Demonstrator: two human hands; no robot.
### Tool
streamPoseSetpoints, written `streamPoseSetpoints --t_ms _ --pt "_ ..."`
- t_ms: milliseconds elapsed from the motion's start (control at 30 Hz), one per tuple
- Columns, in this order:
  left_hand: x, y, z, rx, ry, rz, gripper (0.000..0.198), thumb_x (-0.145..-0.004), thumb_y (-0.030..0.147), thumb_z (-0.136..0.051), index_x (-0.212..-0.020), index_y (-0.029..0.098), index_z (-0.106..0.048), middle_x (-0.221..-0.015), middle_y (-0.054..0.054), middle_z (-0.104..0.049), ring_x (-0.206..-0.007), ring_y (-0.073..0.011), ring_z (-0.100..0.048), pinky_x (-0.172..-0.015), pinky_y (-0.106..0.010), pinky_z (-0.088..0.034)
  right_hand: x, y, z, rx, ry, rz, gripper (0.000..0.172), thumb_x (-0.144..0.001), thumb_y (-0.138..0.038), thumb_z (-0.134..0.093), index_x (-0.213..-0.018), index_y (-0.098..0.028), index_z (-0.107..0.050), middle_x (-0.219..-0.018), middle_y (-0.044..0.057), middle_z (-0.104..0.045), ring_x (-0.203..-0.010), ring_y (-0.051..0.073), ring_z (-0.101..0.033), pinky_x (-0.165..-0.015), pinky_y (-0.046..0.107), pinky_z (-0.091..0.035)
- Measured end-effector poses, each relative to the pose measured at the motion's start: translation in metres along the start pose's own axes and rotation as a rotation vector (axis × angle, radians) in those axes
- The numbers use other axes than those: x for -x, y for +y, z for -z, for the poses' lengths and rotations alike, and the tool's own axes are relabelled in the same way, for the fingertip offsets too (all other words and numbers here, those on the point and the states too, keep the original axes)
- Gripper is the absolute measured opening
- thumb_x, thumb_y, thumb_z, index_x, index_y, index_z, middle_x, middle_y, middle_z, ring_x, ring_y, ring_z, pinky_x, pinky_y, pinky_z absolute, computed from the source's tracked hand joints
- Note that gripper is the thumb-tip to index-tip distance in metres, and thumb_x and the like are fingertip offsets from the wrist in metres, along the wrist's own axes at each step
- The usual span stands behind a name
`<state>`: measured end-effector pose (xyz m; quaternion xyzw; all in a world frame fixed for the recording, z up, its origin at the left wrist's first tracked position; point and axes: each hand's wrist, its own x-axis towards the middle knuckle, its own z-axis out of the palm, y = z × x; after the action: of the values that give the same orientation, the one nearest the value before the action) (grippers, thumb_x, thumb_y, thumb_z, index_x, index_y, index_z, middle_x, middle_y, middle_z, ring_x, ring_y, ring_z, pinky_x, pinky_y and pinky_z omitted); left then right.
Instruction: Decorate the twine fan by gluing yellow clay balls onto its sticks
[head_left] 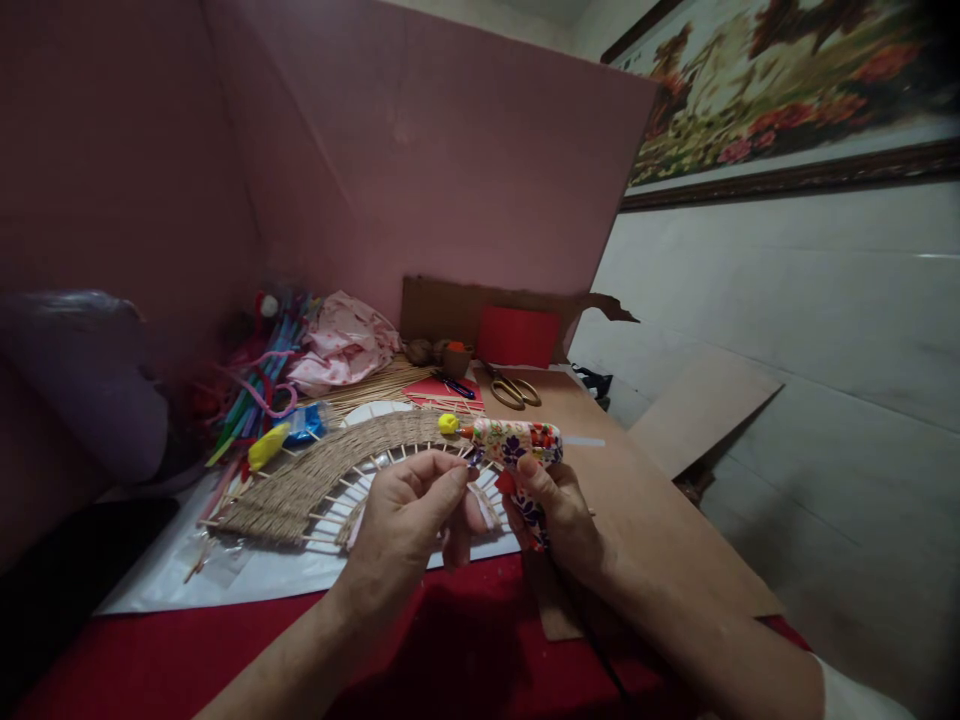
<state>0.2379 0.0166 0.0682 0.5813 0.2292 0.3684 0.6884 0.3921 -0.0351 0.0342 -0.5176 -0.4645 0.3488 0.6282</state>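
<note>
My right hand [562,505] is wrapped round the handle of a flower-patterned glue gun [517,440], a finger by its red trigger. The nozzle points left. Just below it, my left hand [420,510] is closed in a pinch, thumb against forefinger. A small dark bit shows at those fingertips, too small to name. Behind and under both hands lies a fan-shaped piece of twine woven over thin sticks [300,490]. A yellow lump [448,424] appears beside the nozzle tip, and another yellow piece [268,447] rests at the fan's left side.
Gold-handled scissors [514,390] lie on a brown board [637,500] to the right. Colourful pipe cleaners [262,400], a pink cloth [345,340] and a blue packet [304,424] crowd the left back. A red card [517,337] leans against cardboard. Red cloth [247,650] covers the front.
</note>
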Motion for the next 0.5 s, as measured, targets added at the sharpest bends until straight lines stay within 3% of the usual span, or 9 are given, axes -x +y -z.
streamPoseSetpoints --t_ms 167,333,500 --pt "0.0006 -0.0024 -0.0009 -0.003 0.057 0.003 0.019 -0.079 0.032 -0.059 -0.072 0.015 -0.054 -0.05 0.0 -0.063 -0.03 -0.0092 -0.05 -0.032 -0.018 -0.032 0.0008 0.001 -0.0015 0.027 0.001 -0.016 0.056 -0.077 -0.066 -0.052 -0.05 -0.017 -0.054 -0.035 -0.001 -0.045 -0.029 0.009 -0.037 -0.031 0.022 -0.026" --pt "0.0008 -0.0042 0.0003 0.155 -0.049 0.01 0.018 -0.08 0.032 -0.061 -0.079 0.015 -0.058 -0.062 -0.002 -0.067 -0.037 -0.0092 -0.055 -0.038 -0.019 -0.043 0.0004 -0.0034 -0.0036 -0.029 -0.009 -0.023 0.056 -0.078 -0.067 -0.05 -0.053 -0.017 -0.054 -0.036 -0.002 -0.046 -0.028 0.008 -0.037 -0.03 0.021 -0.026" --pt "0.0001 -0.0033 0.0021 0.232 -0.078 0.084 0.02 -0.078 0.033 -0.062 -0.072 0.015 -0.056 -0.057 -0.002 -0.066 -0.033 -0.0099 -0.054 -0.031 -0.018 -0.039 0.0005 0.0046 0.0012 0.021 0.015 0.015 0.059 -0.077 -0.067 -0.051 -0.049 -0.016 -0.052 -0.036 -0.001 -0.044 -0.029 0.008 -0.038 -0.031 0.021 -0.026"
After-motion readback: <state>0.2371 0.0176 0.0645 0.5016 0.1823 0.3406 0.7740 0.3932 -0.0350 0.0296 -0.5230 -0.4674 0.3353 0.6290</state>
